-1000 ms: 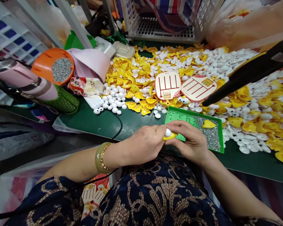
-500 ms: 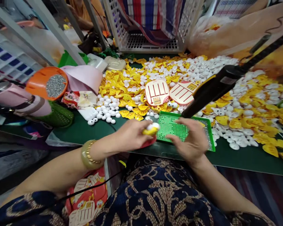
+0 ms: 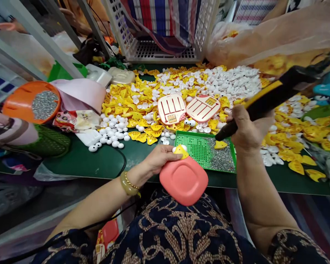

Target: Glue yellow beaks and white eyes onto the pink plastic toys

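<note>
Between the thumb and fingers of my left hand is a red plastic toy piece, a rounded flat panel whose top end carries a yellow beak and white eyeballs. My right hand is wrapped round a black and yellow electric screwdriver, which slants down to the left. Its tip is over a green perforated tray, close to a loose yellow beak part; whether they touch I cannot tell. Small metal screws cover the tray's right part.
Beyond the tray lie two cream slotted panels, with heaps of yellow beak parts and white eye parts. An orange bowl of metal bits and a pink bottle stand left. A white crate is behind. More red pieces lie below.
My right hand has gone from reaching, fingers apart, to gripping the screwdriver and has moved up and right. My left hand has turned the red toy piece so its flat side shows.
</note>
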Tool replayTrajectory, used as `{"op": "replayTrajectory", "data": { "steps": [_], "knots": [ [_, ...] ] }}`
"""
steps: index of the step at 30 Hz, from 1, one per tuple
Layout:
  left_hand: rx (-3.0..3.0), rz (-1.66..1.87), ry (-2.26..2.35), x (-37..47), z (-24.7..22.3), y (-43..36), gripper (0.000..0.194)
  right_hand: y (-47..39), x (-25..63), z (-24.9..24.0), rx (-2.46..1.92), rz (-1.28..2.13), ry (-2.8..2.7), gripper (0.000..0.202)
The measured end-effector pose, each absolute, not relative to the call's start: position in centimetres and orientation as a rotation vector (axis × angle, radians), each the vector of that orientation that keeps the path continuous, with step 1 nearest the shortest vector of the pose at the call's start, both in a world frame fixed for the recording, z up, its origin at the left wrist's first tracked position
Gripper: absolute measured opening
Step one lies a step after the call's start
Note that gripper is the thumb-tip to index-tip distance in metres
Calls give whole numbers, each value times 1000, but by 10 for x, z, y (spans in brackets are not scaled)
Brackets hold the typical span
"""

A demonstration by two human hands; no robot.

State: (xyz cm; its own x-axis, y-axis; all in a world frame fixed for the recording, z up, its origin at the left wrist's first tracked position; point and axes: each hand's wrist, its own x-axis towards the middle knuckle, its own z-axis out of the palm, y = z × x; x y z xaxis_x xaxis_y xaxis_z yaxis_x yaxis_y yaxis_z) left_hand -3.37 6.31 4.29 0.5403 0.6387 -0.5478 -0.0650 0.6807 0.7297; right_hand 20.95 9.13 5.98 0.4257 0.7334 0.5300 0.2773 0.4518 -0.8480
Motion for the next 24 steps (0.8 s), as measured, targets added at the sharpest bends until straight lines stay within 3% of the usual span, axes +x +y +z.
{"op": "replayTrajectory", "data": {
  "steps": [7, 15, 24],
  "knots": [
    [533, 407, 969, -22, 12, 62, 8, 66, 201, 57, -948, 402, -1248, 47],
    [527, 504, 1002, -19, 9, 58, 20, 88, 173, 20, -745, 724, -1181, 58],
    [478, 533, 999, -18, 7, 57, 25, 94, 170, -3, -785, 774, -1169, 63]
  ]
}}
